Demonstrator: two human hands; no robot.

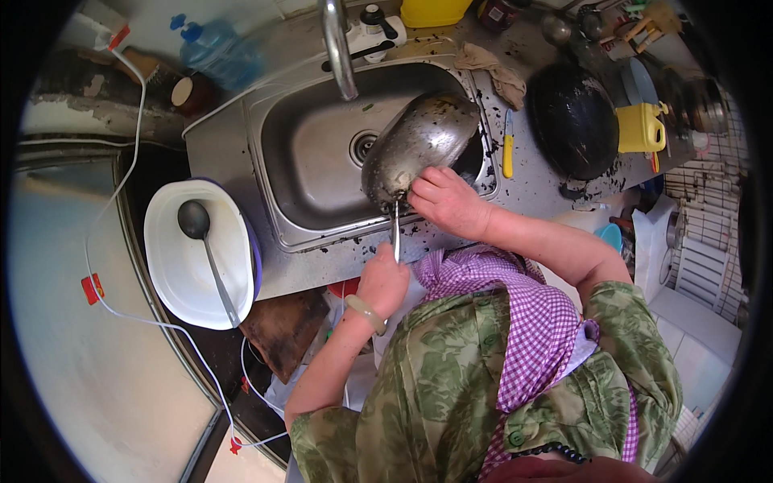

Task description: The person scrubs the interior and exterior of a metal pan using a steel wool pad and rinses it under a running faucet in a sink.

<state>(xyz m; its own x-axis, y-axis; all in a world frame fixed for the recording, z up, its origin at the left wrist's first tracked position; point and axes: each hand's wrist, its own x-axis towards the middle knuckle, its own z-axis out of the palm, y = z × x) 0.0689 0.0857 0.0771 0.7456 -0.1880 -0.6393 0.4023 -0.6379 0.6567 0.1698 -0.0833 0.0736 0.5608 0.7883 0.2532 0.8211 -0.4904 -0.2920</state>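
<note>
A steel pan (423,145) with dark specks on its outside is tilted over the right part of the sink (314,163). My right hand (450,202) grips its near edge, fingers bent over the metal. Closed around a slim metal shaft (396,232) is my left hand (380,281), with a pale bangle at the wrist. The shaft meets the pan's near end; whether it is the pan's own handle or a separate tool, I cannot tell. Dark flakes lie around the sink's rim. The pan's inside is turned away from view.
Right of the sink lie a yellow-handled knife (508,145), a blackened wok (574,124) and a beige rag (495,72). A faucet (339,54) hangs over the basin. At left, a white basin (196,284) holds a long-handled dark spoon (194,221). A yellow jug (640,128) stands farther right.
</note>
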